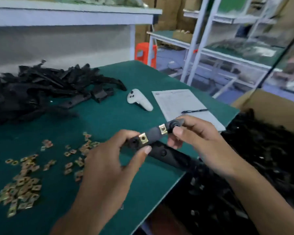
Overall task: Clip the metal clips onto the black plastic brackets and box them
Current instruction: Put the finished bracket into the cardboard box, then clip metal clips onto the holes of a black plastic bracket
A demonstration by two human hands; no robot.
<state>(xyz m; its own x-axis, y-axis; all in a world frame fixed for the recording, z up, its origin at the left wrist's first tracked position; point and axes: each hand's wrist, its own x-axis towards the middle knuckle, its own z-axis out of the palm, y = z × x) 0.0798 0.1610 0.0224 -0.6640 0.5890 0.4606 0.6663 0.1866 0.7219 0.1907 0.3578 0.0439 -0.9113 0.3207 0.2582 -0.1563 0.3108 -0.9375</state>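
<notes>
At centre frame we see the left hand and right hand with fingers pinching opposite ends of a black bracket carrying two metal clips, above the green bench; loose clips lie lower left.

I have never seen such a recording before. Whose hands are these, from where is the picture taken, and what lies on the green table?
A camera on a person's head looks down at both hands. The left hand and the right hand each grip one end of a black plastic bracket carrying two metal clips. On the green table lie loose clips, a pile of brackets, a white controller, and a paper sheet with a pen.
</notes>
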